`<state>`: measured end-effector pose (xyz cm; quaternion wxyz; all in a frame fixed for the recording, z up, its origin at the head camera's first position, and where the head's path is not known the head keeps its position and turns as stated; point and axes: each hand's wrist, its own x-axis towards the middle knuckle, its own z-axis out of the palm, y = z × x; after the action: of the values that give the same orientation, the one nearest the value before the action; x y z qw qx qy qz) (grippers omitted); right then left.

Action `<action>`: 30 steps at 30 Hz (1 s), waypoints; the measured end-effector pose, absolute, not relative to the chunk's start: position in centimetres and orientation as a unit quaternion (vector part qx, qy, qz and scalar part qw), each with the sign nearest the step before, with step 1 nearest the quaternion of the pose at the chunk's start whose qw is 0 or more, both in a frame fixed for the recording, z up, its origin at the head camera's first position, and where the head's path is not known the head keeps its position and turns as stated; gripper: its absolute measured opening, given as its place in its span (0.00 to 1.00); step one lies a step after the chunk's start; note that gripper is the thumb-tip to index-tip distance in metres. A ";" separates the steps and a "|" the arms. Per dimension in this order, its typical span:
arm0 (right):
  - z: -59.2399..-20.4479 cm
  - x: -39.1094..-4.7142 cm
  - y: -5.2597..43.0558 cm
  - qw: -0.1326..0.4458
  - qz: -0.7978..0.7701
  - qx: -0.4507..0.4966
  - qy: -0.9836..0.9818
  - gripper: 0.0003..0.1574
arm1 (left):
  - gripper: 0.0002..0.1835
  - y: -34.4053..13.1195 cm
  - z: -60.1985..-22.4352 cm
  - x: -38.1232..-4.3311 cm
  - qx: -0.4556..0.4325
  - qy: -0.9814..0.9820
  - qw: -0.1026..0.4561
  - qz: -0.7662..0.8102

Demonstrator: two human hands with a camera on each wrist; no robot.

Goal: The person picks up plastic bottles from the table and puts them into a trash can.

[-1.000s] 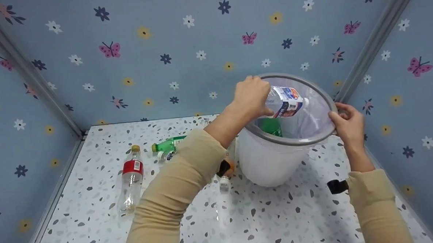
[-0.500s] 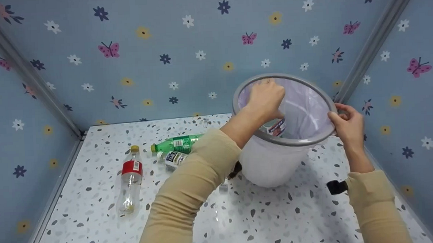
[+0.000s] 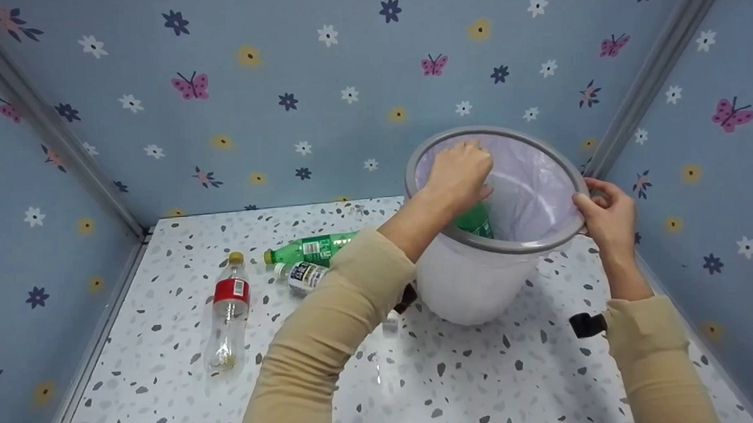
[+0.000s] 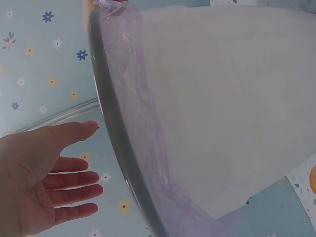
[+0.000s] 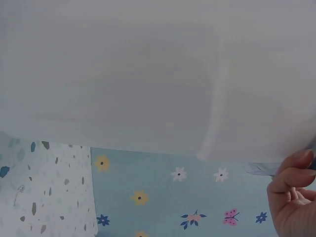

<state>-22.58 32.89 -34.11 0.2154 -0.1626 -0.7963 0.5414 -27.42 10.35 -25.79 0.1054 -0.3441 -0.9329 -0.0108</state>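
A white bin [image 3: 475, 290] with a grey rim [image 3: 511, 250] and a lilac plastic liner [image 3: 541, 191] stands tilted on the right of the table. Over its mouth is my left hand [image 3: 460, 173], holding nothing; the left wrist view shows its fingers [image 4: 74, 191] spread loosely beside the rim. My right hand [image 3: 609, 217] pinches the rim on the far right side. Inside the bin a green bottle [image 3: 474, 221] shows below my left hand. The clear bottle with the blue-and-white label is out of sight.
A clear bottle with a red label [image 3: 231, 293] lies on the left of the speckled table [image 3: 167, 373]. Beside it lie a green bottle with a yellow cap [image 3: 311, 247] and a small white-capped bottle [image 3: 304, 275]. Another white cap [image 3: 391, 322] peeks out near my left sleeve. Patterned walls enclose the table.
My left hand lowered the clear labelled bottle into the bin and let it go; it has dropped from sight. My right hand stays on the rim.
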 end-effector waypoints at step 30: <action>-34.3 -22.8 32.9 0.230 0.546 -0.162 -0.789 0.26 | 0.18 1.9 -28.7 -25.5 -0.254 -0.889 0.266 -0.271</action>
<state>-22.81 32.94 -34.25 0.2299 -0.1617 -0.7890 0.5464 -25.51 1.86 -28.72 0.2659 -0.2540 -0.8895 -0.2713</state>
